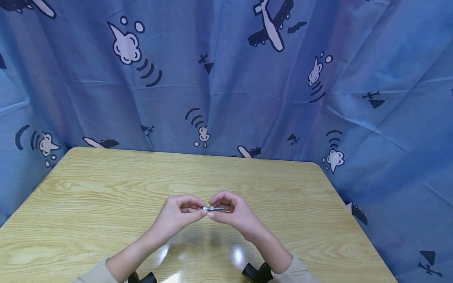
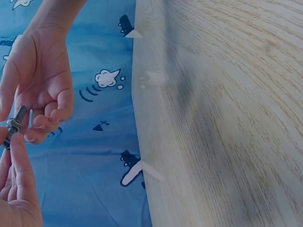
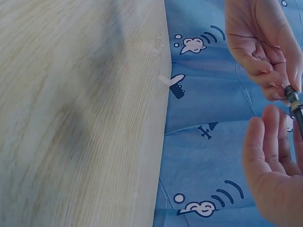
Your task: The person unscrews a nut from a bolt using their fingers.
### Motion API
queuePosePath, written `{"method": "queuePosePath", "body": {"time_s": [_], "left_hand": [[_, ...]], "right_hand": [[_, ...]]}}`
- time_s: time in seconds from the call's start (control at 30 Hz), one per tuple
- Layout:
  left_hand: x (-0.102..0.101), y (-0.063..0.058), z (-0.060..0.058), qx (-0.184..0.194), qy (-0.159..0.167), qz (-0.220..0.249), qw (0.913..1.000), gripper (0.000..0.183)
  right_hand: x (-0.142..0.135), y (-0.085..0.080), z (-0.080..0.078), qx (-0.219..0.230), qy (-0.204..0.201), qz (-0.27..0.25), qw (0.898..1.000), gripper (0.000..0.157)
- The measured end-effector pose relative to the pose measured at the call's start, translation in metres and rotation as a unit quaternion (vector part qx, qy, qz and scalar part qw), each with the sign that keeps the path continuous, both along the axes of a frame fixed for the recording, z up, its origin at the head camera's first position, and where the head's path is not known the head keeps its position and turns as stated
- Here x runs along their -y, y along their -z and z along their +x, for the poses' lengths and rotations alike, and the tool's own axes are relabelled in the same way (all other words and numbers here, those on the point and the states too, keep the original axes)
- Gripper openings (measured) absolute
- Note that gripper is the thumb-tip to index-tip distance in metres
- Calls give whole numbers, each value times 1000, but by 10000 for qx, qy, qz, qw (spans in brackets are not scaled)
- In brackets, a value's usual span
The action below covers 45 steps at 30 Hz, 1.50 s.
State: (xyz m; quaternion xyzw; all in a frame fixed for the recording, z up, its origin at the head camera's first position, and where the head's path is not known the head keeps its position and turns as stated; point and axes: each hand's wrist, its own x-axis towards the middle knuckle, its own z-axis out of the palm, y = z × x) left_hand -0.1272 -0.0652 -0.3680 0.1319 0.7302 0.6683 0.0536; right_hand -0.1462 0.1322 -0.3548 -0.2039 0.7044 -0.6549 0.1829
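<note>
Over the middle of the table, a metal bolt (image 1: 220, 208) lies roughly level between the two hands, its threaded end pointing right. My left hand (image 1: 177, 214) pinches the bolt by its head, thumb in front and fingers behind. Around the shank, close to the head, sits a nut (image 1: 211, 208). Thumb and index fingertip of my right hand (image 1: 231, 210) are at either side of this nut, with the shank's end reaching under the curved palm. In the left wrist view the nut (image 2: 14, 124) shows near the left edge. The right wrist view cuts off part of the bolt (image 3: 298, 116).
A light wood-grain table (image 1: 116, 184) extends beneath both hands, with glare spots near its front. Behind and beside it hangs a blue curtain (image 1: 233, 78) with printed planes and clouds. Black wrist devices (image 1: 258, 272) show at the lower edge by the sleeves.
</note>
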Motion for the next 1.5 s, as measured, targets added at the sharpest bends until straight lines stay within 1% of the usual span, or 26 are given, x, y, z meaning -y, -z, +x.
{"method": "queuePosePath", "body": {"time_s": [0.17, 0.43, 0.47, 0.7, 0.87, 1.03, 1.13, 1.27, 1.5], "left_hand": [[0, 1, 1, 61, 3, 100, 9999, 25], [2, 2, 4, 24, 41, 56, 10000, 25], [2, 2, 4, 26, 42, 61, 10000, 25], [1, 4, 6, 119, 15, 105, 9999, 26], [2, 3, 6, 118, -32, 36, 9999, 27], [3, 3, 6, 145, -25, -37, 9999, 27], [3, 3, 7, 162, -22, -6, 9999, 27], [3, 3, 7, 221, -38, 45, 9997, 27], [3, 3, 2, 117, 0, 33, 9999, 22]], "right_hand": [[0, 2, 0, -19, -53, -141, 9999, 34], [-1, 3, 1, -142, -77, -205, 9997, 25], [-2, 3, 1, -133, -79, -197, 9997, 25], [0, 6, 1, 98, -122, -129, 9998, 34], [2, 7, 1, 223, -201, -164, 9994, 30], [0, 8, 1, 125, -223, -238, 9994, 29], [0, 9, 1, 49, -216, -348, 9991, 33], [0, 11, 1, 27, -234, -369, 9990, 38], [-3, 7, -2, -90, -165, -270, 9995, 28]]}}
